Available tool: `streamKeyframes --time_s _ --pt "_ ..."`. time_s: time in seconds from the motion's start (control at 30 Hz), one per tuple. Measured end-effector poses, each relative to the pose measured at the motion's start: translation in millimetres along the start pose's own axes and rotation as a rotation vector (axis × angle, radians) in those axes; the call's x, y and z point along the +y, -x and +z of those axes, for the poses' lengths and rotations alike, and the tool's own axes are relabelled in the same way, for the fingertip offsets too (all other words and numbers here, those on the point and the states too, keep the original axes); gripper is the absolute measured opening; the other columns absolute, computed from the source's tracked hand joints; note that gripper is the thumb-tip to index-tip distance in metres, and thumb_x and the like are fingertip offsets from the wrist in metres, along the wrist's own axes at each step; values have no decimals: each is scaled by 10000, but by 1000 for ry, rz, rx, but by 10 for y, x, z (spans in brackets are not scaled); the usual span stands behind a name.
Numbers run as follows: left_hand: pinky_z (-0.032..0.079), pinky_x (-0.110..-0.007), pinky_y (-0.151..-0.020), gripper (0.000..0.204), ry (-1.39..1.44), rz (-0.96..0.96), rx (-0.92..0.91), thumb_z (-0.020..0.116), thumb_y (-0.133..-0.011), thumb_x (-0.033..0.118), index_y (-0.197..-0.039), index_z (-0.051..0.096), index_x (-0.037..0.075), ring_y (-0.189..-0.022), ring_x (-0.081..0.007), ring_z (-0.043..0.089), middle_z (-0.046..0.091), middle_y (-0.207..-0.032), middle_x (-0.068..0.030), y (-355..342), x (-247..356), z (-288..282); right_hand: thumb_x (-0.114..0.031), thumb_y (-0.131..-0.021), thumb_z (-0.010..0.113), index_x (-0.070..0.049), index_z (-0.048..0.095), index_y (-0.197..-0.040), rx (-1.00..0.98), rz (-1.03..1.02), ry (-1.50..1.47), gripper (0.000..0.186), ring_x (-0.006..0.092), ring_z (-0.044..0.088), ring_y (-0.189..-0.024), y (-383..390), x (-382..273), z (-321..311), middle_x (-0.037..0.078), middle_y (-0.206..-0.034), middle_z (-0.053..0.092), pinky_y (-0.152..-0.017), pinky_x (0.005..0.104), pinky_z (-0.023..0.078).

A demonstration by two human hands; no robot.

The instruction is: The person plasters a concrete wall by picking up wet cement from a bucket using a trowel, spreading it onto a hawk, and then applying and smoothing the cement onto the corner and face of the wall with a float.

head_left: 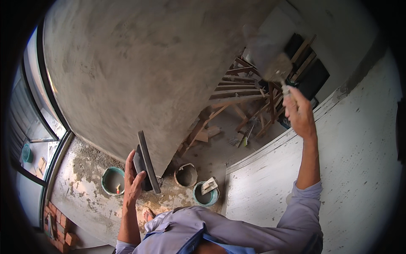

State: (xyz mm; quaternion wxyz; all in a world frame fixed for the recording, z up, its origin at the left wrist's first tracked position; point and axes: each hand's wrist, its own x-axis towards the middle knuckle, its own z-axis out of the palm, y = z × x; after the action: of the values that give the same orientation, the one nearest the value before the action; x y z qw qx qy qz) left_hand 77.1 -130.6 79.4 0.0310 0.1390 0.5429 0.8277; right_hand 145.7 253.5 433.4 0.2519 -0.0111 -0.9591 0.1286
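The left hand (133,182) grasps a dark float (148,158), its long axis steep in view, the top leaning left. The right hand (301,114), farther out, is closed round the handle of a trowel (278,67), whose blurred blade points up and left. The grey wall (139,76) lies ahead, behind the float and left of the trowel; the left hand seems nearer it, though contact cannot be told. Beyond the wall's right edge is timber (241,91).
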Motion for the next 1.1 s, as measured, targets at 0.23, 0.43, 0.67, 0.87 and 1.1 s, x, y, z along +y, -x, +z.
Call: streamKeyframes --time_s 0.23,0.43,0.67,0.87,1.1 --pt "422 -397 -1054 755 -498 642 -87 523 -811 27 -1543 346 85 -1232 -316 535 518 -1378 -182 -1138 1010 773 -333 -1081 442 1 549 -1293 398 22 -575 410 42 479 -629 296 -6 183 4 -834 515 -529 201 415" --pt "495 -448 -846 622 -939 1179 48 601 -937 131 -1521 386 127 -1014 -329 604 586 -1137 -159 -2043 2128 1948 -310 -1078 437 7 568 -1227 192 398 -821 374 69 481 -535 1300 588 1619 21 -745 512 -469 235 387" --pt "505 -454 -867 648 -1170 1222 159 619 -941 127 -1535 362 150 -1056 -341 606 592 -1173 -166 -2277 2152 2494 -346 -1032 478 -21 569 -870 -143 952 -690 374 187 568 -431 3082 1707 2932 86 -569 555 -400 338 456" --pt "488 -394 -611 670 -1287 1243 222 604 -941 138 -1553 334 107 -780 -280 601 555 -956 -143 -2156 1610 2300 -307 -992 501 39 572 -839 -336 801 -398 385 256 622 -465 4646 2751 3930 162 -614 590 -468 401 512" --pt "556 -492 -827 628 -1384 717 87 568 -965 149 -1516 299 18 -1041 -451 644 554 -1295 -291 -1232 -293 1043 -325 -972 515 11 568 -818 -428 689 -433 373 245 629 -459 4264 2935 4274 150 -624 602 -456 375 517"
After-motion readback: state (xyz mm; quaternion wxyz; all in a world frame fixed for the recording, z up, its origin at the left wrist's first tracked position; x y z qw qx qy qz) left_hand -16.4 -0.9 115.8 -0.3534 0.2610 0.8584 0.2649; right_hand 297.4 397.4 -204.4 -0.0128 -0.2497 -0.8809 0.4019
